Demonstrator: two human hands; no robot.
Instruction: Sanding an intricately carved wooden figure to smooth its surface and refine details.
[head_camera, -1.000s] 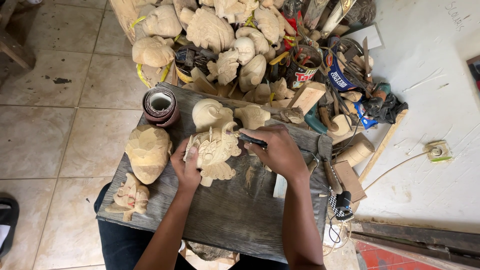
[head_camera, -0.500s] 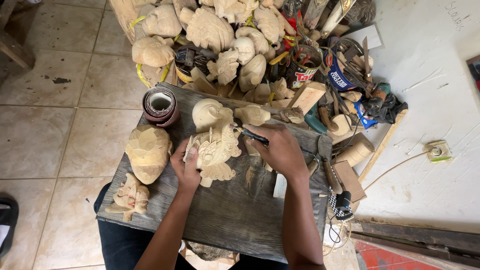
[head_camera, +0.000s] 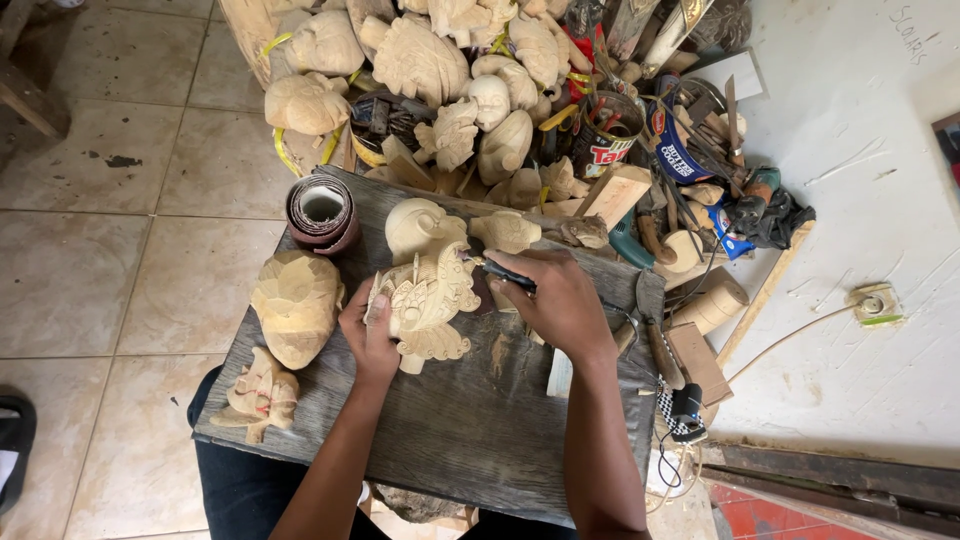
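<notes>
A pale carved wooden mask (head_camera: 430, 305) with fine relief lies on a dark wooden board (head_camera: 450, 430) across my lap. My left hand (head_camera: 366, 330) grips the mask's left edge and steadies it. My right hand (head_camera: 560, 300) is closed around a dark-handled carving tool (head_camera: 500, 272) whose tip touches the mask's upper right side. A smooth rounded carving (head_camera: 418, 225) lies just behind the mask.
A roll of sandpaper (head_camera: 320, 210) stands at the board's far left. Two more carvings (head_camera: 296, 305) (head_camera: 258, 395) rest on the left edge. Behind is a heap of unfinished carvings (head_camera: 430, 60), tins (head_camera: 608, 130) and tools. A chisel (head_camera: 655, 330) lies at the right.
The tool tip has shifted slightly along the mask's upper right side. Both hands stay in nearly the same place.
</notes>
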